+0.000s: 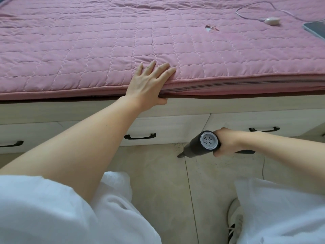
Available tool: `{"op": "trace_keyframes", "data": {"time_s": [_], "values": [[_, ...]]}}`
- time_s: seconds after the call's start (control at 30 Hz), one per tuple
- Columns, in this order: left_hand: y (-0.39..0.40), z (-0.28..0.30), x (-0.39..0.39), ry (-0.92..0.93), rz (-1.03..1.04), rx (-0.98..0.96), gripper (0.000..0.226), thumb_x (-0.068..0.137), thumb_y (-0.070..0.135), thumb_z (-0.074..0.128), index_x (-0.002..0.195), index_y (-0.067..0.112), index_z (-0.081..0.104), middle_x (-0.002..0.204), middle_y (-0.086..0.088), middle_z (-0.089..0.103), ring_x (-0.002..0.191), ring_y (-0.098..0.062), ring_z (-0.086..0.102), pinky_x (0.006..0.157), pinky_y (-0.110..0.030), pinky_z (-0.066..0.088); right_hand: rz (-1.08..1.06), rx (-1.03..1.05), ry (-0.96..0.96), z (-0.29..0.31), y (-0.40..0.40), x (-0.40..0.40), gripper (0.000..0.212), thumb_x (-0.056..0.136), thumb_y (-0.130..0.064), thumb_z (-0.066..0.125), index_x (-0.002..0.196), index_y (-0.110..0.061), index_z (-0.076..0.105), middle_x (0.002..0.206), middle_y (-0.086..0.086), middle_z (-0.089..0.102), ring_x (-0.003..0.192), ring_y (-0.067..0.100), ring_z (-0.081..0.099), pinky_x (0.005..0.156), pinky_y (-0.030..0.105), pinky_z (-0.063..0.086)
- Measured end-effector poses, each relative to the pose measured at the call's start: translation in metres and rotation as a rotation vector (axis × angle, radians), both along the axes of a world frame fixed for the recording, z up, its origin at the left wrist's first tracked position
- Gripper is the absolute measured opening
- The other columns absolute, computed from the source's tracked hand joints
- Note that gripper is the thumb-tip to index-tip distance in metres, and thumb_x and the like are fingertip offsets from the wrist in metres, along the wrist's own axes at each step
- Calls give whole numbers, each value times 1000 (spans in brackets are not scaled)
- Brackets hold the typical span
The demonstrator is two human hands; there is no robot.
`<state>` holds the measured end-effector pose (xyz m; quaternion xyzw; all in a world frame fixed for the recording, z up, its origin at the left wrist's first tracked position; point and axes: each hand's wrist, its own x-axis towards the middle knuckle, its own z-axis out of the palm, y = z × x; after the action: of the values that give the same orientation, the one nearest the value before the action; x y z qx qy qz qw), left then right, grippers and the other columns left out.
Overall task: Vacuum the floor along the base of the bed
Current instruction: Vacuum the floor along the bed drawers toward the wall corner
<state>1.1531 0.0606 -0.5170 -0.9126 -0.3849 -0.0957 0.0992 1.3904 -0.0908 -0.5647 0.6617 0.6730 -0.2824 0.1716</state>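
My right hand [226, 143] grips a black handheld vacuum [198, 145] with a white vented rear cap facing the camera. Its narrow nozzle tip [180, 155] points down-left and touches the beige tile floor [158, 173] just in front of the bed base. Dark specks of dirt [179, 147] lie on the floor by the nozzle, close to the base. My left hand [149, 83] rests flat on the edge of the pink quilted mattress [88, 50], fingers spread on top and thumb under the edge.
The bed base has pale drawers [158, 127] with black handles [140, 136]. On the mattress at far right lie a white cable with a small oval device [272, 21] and a flat tablet-like object [316, 29]. My white clothing and a shoe [235, 221] fill the foreground.
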Motion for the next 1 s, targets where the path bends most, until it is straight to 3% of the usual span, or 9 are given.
{"op": "trace_keyframes", "data": {"time_s": [0.2, 0.3, 0.4, 0.63, 0.77, 0.87, 1.0], "values": [[-4, 3, 8, -139, -102, 4, 85, 67, 24, 85, 143, 18, 47, 149, -4, 46, 139, -36, 38, 115, -49, 25, -18, 36, 55, 1, 5, 7, 20, 73, -22, 68, 75, -27, 49, 75, -5, 57, 66, 10, 51, 53, 19, 38], [-6, 3, 7, -159, -97, 9, 84, 65, 19, 85, 141, 15, 50, 146, -6, 49, 136, -38, 42, 112, -49, 30, 3, 57, 76, 2, 8, 11, 26, 73, -23, 68, 70, -32, 44, 70, -12, 54, 62, 4, 49, 50, 16, 37], [-10, 5, 9, -131, -69, -21, 86, 67, 19, 84, 144, 16, 46, 150, -5, 45, 140, -37, 37, 114, -48, 27, 24, 59, 93, 1, 9, 16, 27, 75, -22, 68, 72, -34, 43, 72, -13, 54, 61, 2, 49, 49, 13, 35], [-20, 7, 23, -71, 41, -75, 96, 72, 29, 83, 152, 24, 30, 158, 0, 29, 146, -33, 24, 119, -48, 18, 57, 50, 161, -11, 5, 31, 35, 76, -22, 69, 104, -31, 51, 91, -7, 61, 80, 11, 57, 61, 14, 42], [-24, 9, 42, -28, 121, -95, 99, 74, 37, 80, 154, 32, 22, 161, 2, 22, 146, -38, 20, 117, -56, 17, 31, 56, 186, -23, -2, 37, 56, 76, -24, 70, 128, -28, 51, 112, -5, 65, 97, 14, 62, 82, 23, 51], [-27, 9, 59, 7, 174, -125, 98, 79, 43, 75, 154, 37, 13, 163, 3, 14, 148, -40, 12, 114, -65, 13, 34, 51, 206, -30, -5, 41, 58, 77, -26, 71, 131, -29, 48, 117, -4, 64, 102, 15, 62, 88, 27, 52], [-30, 8, 73, 36, 230, -162, 96, 84, 44, 70, 154, 41, 3, 164, 5, 5, 149, -41, 4, 113, -70, 6, 61, 27, 204, -34, -4, 48, 50, 78, -28, 69, 124, -29, 50, 111, -3, 64, 98, 16, 62, 85, 29, 53]]}}
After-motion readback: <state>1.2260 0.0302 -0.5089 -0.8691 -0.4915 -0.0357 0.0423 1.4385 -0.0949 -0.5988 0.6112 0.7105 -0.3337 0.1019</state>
